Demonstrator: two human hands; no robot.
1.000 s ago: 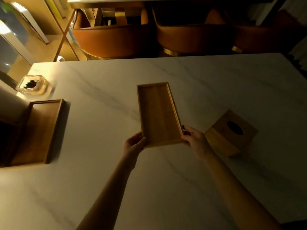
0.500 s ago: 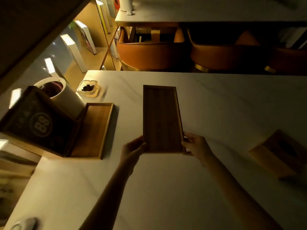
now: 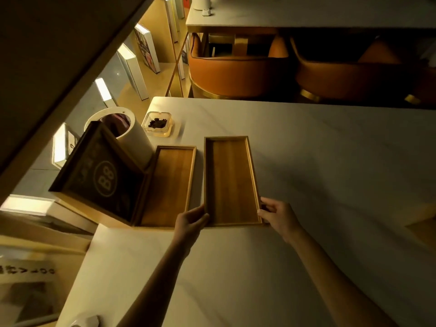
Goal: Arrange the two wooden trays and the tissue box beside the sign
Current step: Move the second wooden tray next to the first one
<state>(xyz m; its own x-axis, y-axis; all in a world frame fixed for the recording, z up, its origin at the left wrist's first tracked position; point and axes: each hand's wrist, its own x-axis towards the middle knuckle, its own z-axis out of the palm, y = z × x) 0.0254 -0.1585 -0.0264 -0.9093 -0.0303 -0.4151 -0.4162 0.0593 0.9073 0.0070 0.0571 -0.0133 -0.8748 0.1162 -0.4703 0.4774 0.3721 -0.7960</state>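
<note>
A dark sign (image 3: 99, 175) marked "B8" stands at the left edge of the marble table (image 3: 330, 161). One wooden tray (image 3: 169, 182) lies right beside the sign. A second wooden tray (image 3: 230, 180) sits parallel to it, a narrow gap apart. My left hand (image 3: 191, 220) grips this second tray's near left corner and my right hand (image 3: 276, 214) grips its near right corner. The wooden tissue box (image 3: 422, 230) shows only as a corner at the right edge of the frame.
A white cylindrical bin (image 3: 125, 131) stands behind the sign. A glass ashtray (image 3: 158, 123) with dark bits sits at the table's far left corner. Orange chairs (image 3: 238, 72) line the far side. A white object (image 3: 87, 322) lies at the near left edge.
Both hands have carried the second tray leftward, so it now lies close beside the first tray. The view has swung left, and the tissue box has slid almost out of frame.
</note>
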